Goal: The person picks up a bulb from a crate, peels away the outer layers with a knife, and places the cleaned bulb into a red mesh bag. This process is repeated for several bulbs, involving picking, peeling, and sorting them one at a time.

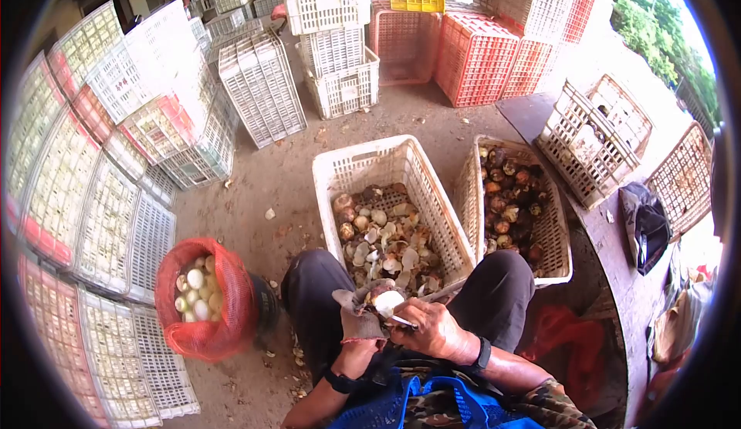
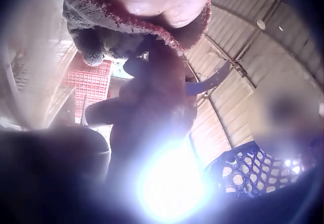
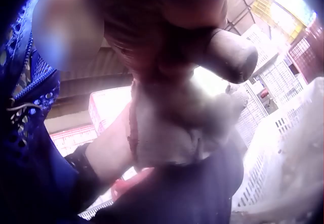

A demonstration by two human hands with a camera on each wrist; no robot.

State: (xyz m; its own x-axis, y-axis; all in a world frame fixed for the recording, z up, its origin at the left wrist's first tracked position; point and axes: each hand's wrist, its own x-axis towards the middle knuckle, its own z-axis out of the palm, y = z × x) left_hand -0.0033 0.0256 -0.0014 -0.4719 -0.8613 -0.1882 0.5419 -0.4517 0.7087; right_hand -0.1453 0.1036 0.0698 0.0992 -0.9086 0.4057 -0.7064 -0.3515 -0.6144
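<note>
In the head view a pale, round, partly peeled piece (image 1: 387,302) lies in the gloved left hand (image 1: 361,315), whose fingers curl round it. The bare right hand (image 1: 434,328) grips a small knife (image 1: 403,321) against that piece. In the left wrist view a curved blade (image 2: 212,82) sticks out beside the dim right hand (image 2: 147,92), under the grey glove cuff. The right wrist view shows the gloved left hand (image 3: 172,128) below the right hand's thumb (image 3: 230,57); the piece is hidden there.
A white crate (image 1: 363,151) of peelings stands before the knees; beside it a second crate (image 1: 559,236) holds dark, unpeeled round pieces. At the left is a red mesh sack (image 1: 224,274) of pale peeled ones. Stacked crates (image 1: 116,197) line the left side and back.
</note>
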